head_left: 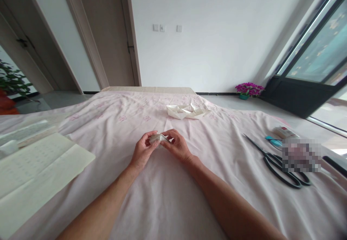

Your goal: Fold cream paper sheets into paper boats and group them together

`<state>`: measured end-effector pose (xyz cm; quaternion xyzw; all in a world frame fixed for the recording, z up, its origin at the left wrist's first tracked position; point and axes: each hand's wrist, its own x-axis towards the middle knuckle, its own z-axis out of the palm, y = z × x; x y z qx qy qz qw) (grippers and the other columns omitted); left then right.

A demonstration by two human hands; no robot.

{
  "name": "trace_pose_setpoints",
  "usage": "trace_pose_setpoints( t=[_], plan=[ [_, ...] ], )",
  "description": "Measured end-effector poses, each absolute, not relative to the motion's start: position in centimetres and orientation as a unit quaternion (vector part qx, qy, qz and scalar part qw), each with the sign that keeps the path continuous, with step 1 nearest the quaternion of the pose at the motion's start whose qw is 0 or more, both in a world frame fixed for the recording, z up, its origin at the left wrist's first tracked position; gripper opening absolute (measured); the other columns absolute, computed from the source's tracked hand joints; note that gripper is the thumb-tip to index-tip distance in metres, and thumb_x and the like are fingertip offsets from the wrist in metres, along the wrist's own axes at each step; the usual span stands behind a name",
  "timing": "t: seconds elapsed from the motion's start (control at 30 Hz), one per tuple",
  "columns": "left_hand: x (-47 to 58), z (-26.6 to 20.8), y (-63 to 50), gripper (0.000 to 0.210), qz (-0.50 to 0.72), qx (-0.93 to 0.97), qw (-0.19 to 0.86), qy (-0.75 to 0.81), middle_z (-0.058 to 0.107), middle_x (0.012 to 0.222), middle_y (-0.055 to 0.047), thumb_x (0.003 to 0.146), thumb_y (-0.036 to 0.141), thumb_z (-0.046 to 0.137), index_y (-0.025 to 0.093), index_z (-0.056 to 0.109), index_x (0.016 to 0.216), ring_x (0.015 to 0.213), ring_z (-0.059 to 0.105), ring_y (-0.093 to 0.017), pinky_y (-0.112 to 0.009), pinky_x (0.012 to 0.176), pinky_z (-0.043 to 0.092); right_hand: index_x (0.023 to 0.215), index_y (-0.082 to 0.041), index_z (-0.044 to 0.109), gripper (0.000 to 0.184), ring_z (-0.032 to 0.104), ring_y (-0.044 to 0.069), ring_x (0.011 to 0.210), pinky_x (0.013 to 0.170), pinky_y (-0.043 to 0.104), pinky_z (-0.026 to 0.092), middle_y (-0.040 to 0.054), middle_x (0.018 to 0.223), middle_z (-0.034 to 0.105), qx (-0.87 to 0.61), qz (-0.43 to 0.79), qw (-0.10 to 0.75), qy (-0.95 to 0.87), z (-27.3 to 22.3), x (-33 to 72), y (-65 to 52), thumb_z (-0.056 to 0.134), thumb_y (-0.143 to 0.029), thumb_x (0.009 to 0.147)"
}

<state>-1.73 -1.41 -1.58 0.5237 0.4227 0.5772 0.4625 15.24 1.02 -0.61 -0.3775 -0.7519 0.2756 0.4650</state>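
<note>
A small piece of folded paper [155, 138] is held between both hands, low over the middle of the cloth. My left hand [143, 146] pinches its left side, thumb in front and fingers behind. On the other side my right hand [179, 146] grips the paper's right end with thumb and fingers. The fingers cover much of it, so its full shape does not show. Beyond the hands stands a folded white paper boat shape [177, 112] with pointed ends, close against a second one [195, 112].
A pale pink floral cloth [121, 204] covers the surface. To the left lie creased paper sheets [54, 160]. On the right are black-handled scissors [282, 171], a white packet [284, 132], a blue item [273, 141] and a blurred-out patch. Purple potted flowers [249, 89] stand beyond.
</note>
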Motion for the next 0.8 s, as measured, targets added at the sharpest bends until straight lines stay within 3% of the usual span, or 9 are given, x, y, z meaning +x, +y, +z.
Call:
trace_pose_setpoints(
  t=[0.2, 0.37, 0.5, 0.8],
  plan=[
    [-1.8, -1.6, -1.4, 0.045, 0.600, 0.535, 0.393, 0.447, 0.063, 0.116, -0.009, 0.077, 0.042, 0.068, 0.017, 0.058, 0.115, 0.105, 0.060, -0.021, -0.031, 0.088, 0.048, 0.101, -0.020, 0.064, 0.032, 0.058, 0.011, 0.075, 0.063, 0.022, 0.046, 0.0039, 0.099, 0.060, -0.370, 0.336, 0.462, -0.733, 0.0, 15.5, 0.6, 0.053, -0.047, 0.089],
    [-1.6, -1.6, -1.5, 0.035, 0.598, 0.544, 0.365, 0.462, 0.066, 0.115, -0.009, 0.082, 0.042, 0.062, 0.019, 0.065, 0.110, 0.108, 0.060, -0.022, -0.034, 0.095, 0.044, 0.104, -0.019, 0.062, 0.035, 0.056, 0.011, 0.065, 0.058, 0.022, 0.044, 0.0021, 0.086, 0.064, -0.367, 0.375, 0.466, -0.712, -0.8, 15.3, 0.9, 0.058, -0.048, 0.085],
    [-1.4, -1.4, -1.7, 0.034, 0.589, 0.552, 0.377, 0.455, 0.067, 0.116, -0.007, 0.083, 0.040, 0.061, 0.021, 0.067, 0.110, 0.110, 0.060, -0.022, -0.033, 0.098, 0.042, 0.107, -0.018, 0.060, 0.040, 0.053, 0.011, 0.060, 0.056, 0.022, 0.042, -0.0013, 0.072, 0.061, -0.380, 0.362, 0.463, -0.715, -1.4, 15.2, 1.2, 0.066, -0.046, 0.079],
    [-1.3, -1.0, -2.2, 0.029, 0.556, 0.610, 0.314, 0.469, 0.070, 0.110, -0.006, 0.084, 0.038, 0.060, 0.023, 0.070, 0.106, 0.103, 0.063, -0.022, -0.032, 0.094, 0.045, 0.097, -0.022, 0.068, 0.024, 0.053, 0.010, 0.065, 0.061, 0.023, 0.041, 0.0017, 0.088, 0.062, -0.375, 0.245, 0.438, -0.779, -0.9, 15.2, 0.9, 0.062, -0.042, 0.085]
  ],
)
